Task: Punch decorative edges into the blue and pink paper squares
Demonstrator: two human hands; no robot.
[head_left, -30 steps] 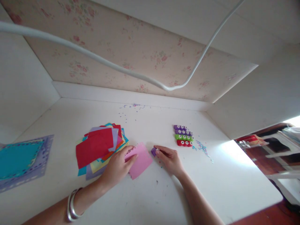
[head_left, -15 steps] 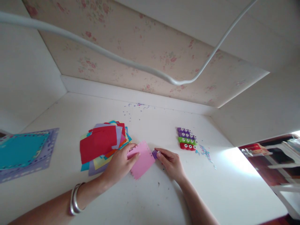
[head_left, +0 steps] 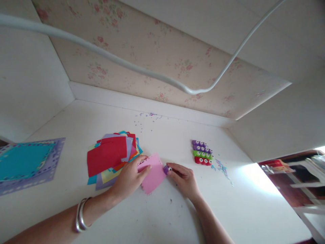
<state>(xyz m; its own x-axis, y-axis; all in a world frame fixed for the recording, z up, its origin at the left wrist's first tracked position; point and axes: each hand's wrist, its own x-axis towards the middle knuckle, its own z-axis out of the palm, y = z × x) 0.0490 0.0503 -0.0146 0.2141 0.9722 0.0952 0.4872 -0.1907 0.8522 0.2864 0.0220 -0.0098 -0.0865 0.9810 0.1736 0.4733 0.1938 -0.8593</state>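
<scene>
A pink paper card with punched holes along its upper left and lower edges is pinched in my left hand, thumb on top. My right hand grips a small purple craft punch with a white button like an eye, set against the card's right edge. Whether the edge sits inside its slot I cannot tell. Left of my left hand lies a loose pile of coloured paper cards, a red one on top. To the right stand rows of small purple, green and red punches.
Punched blue and purple paper sheets lie at the far left. Paper bits are scattered near the back wall, and more blue bits lie beside the punch rows. A white cable hangs across the upper view. Shelves stand at right.
The purple punch in my right hand has tilted, showing more of its white button, and shifted slightly left and down along the card's edge. My left hand keeps its hold on the card.
</scene>
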